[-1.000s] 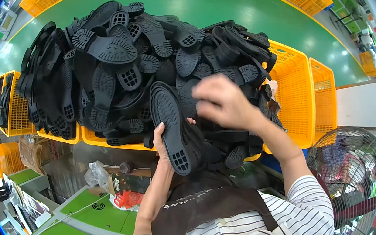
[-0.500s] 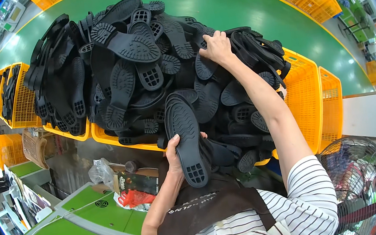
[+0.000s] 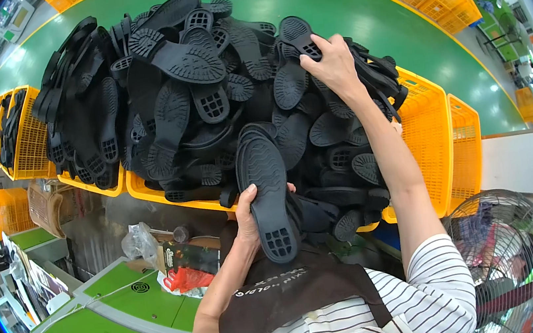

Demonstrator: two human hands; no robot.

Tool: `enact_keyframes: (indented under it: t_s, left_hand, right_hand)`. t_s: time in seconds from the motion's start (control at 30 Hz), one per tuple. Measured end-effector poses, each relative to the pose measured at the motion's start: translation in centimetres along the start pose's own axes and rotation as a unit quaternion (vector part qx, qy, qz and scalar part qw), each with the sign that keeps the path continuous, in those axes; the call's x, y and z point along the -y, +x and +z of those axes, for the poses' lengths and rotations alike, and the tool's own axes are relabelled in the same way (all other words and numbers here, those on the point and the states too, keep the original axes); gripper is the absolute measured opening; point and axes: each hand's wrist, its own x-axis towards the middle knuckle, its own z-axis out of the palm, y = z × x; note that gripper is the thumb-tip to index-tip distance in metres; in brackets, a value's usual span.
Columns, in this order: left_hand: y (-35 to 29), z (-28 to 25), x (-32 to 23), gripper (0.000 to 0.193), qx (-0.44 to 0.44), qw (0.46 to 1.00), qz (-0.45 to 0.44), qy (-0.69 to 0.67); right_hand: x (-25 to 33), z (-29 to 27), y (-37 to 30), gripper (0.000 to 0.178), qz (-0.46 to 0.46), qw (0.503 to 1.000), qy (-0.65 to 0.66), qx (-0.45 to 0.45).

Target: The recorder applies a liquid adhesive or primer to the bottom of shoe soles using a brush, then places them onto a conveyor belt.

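My left hand (image 3: pixel 246 214) is closed round a stack of black shoe soles (image 3: pixel 265 190), held upright in front of my apron, treads toward me and the gridded heel end down. Reaching to the far side of the pile, my right hand (image 3: pixel 332 65) pinches the heel end of a single black sole (image 3: pixel 295 32) between thumb and fingers. That sole is tilted up at the pile's far edge. Around both hands lies a high heap of black soles (image 3: pixel 170 112) with ridged treads, spilling over the yellow crates beneath it.
Yellow crates (image 3: pixel 422 141) stand at the right of the heap, and more crates (image 3: pixel 27 139) with soles at the left. A wire-caged fan (image 3: pixel 507 257) is close at my right. A green machine cabinet (image 3: pixel 126 323) with a red plastic bag (image 3: pixel 187 279) stands at lower left.
My right hand has moved slightly right and has raised a sole from the far side of the heap. My left hand still grips the stack, almost unmoved.
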Motion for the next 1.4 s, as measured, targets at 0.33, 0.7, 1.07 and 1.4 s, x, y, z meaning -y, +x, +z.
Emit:
enact_keyframes:
  t_s: [0.33, 0.7, 1.07, 1.4]
  left_hand:
    - [0.9, 1.9, 0.0, 0.061, 0.010, 0.999, -0.022, 0.041]
    - [1.5, 2.2, 1.3, 0.056, 0.065, 0.994, -0.064, 0.063]
    - [1.8, 1.7, 2.2, 0.054, 0.082, 0.990, -0.092, 0.064]
    - [2.3, 2.4, 2.1, 0.054, 0.085, 0.989, -0.099, 0.072]
  right_hand:
    - [3.6, -9.6, -16.9, 0.049, 0.328, 0.610, 0.721, 0.033]
    - [7.6, -14.4, -24.9, 0.056, 0.011, 0.989, 0.053, -0.140]
    - [9.2, -15.1, -27.5, 0.057, 0.044, 0.984, 0.021, -0.171]
    - [9.0, -15.1, -27.6, 0.058, 0.058, 0.983, 0.021, -0.173]
